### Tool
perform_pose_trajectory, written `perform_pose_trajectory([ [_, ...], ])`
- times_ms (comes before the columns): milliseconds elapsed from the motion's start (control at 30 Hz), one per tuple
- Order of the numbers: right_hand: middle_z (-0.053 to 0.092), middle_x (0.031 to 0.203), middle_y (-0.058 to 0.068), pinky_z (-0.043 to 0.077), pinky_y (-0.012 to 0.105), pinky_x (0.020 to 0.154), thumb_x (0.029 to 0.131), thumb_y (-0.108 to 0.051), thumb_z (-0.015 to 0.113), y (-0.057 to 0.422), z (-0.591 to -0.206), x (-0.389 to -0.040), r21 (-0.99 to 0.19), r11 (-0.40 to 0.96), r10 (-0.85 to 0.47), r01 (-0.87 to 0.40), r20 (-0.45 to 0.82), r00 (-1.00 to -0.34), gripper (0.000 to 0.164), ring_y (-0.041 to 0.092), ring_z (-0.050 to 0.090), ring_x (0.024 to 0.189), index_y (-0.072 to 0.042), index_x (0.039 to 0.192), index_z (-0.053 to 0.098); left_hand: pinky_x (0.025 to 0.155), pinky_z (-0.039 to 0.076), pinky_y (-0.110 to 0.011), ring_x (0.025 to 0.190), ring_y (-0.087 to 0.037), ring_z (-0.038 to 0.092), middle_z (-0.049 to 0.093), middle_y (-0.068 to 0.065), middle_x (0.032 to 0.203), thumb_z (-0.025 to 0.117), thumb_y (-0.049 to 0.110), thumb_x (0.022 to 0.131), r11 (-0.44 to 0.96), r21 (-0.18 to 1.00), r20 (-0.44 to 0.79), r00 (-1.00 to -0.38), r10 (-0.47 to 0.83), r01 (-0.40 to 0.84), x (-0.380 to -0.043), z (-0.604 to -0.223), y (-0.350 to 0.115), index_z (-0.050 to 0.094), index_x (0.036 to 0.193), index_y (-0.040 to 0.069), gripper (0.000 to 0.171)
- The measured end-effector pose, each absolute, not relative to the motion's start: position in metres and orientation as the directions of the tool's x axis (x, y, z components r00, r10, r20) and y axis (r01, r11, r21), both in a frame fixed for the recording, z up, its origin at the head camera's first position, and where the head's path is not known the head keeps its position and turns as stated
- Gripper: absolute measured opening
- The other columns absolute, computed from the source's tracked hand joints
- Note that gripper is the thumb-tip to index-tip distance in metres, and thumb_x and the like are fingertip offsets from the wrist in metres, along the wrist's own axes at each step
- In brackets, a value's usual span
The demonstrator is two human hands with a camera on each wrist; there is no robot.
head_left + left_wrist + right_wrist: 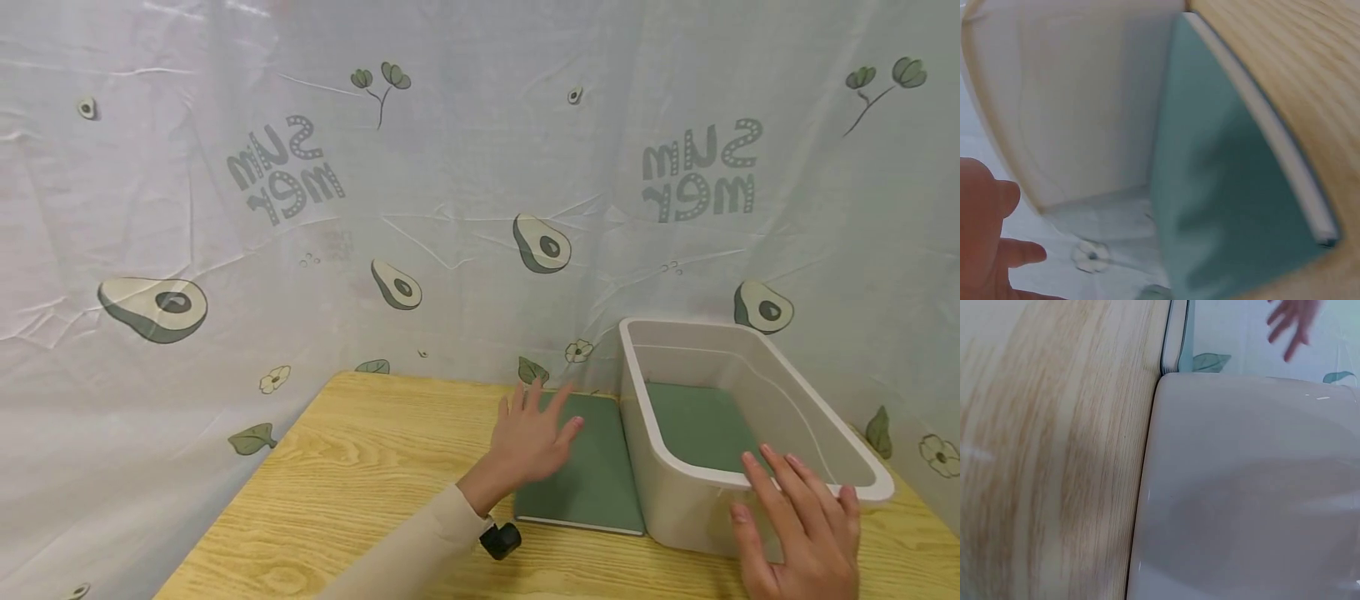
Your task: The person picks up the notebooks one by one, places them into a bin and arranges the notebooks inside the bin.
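Observation:
A green hardcover book (592,467) lies flat on the wooden table, against the left side of a white plastic bin (693,512). My left hand (532,437) hovers over the book with spread fingers and holds nothing; the left wrist view shows its shadow on the cover (1210,187). At the bin's front rim is my right hand (806,533), its fingers extended over the edge and its thumb in front of the outer wall. Inside the bin lies a flat green item (697,425), coloured like the book. The right wrist view shows the bin's wall (1254,487) but not the right hand.
The wood-grain table (375,467) stretches left of the book. Behind it hangs a pale curtain (450,167) printed with avocados, flowers and mirrored lettering. A small black device (500,540) sits at the left wrist, by the cream sleeve (420,546).

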State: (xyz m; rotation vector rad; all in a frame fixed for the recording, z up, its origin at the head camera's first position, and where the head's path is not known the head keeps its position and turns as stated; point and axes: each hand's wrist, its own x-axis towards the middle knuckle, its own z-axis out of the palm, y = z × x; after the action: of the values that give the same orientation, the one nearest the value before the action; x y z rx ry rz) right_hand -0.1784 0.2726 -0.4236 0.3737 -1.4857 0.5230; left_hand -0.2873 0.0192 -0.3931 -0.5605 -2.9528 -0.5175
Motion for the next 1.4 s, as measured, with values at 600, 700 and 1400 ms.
perform_pose_trajectory([
  [600, 0.075, 0.134, 0.012, 0.025, 0.049, 0.127, 0.105, -0.046, 0.062, 0.281, -0.433, -0.174, -0.124, 0.843, 0.096, -0.524, 0.992, -0.081, 0.050, 0.014, 0.059, 0.142, -0.002, 0.120, 0.080, 0.123, 0.035, -0.064, 0.155, -0.051, 0.035, 0.036, -0.030, 0.167, 0.039, 0.055, 0.113, 0.903, 0.308, -0.087, -0.937, 0.340, 0.299, -0.279, -0.445, -0.013, 0.037, 0.167, 0.027, 0.061],
  [700, 0.075, 0.134, 0.013, 0.025, 0.050, 0.127, 0.105, -0.046, 0.062, 0.281, -0.433, -0.174, -0.122, 0.843, 0.094, -0.524, 0.992, -0.080, 0.050, 0.015, 0.059, 0.142, -0.002, 0.120, 0.080, 0.124, 0.034, -0.064, 0.156, -0.050, 0.036, 0.038, -0.027, 0.167, 0.039, 0.054, 0.113, 0.904, 0.291, -0.095, -0.931, 0.352, 0.313, -0.278, -0.449, -0.015, 0.042, 0.164, 0.032, 0.057],
  [1400, 0.074, 0.135, 0.012, 0.024, 0.048, 0.127, 0.105, -0.047, 0.061, 0.283, -0.433, -0.173, -0.124, 0.851, 0.087, -0.511, 0.991, -0.097, 0.051, 0.014, 0.058, 0.143, -0.002, 0.122, 0.079, 0.117, 0.030, -0.077, 0.154, -0.062, 0.022, 0.044, -0.028, 0.164, 0.052, 0.038, 0.112, 0.527, 0.833, 0.005, -0.955, 0.297, 0.168, -0.284, -0.450, -0.016, 0.040, 0.164, 0.009, 0.062],
])
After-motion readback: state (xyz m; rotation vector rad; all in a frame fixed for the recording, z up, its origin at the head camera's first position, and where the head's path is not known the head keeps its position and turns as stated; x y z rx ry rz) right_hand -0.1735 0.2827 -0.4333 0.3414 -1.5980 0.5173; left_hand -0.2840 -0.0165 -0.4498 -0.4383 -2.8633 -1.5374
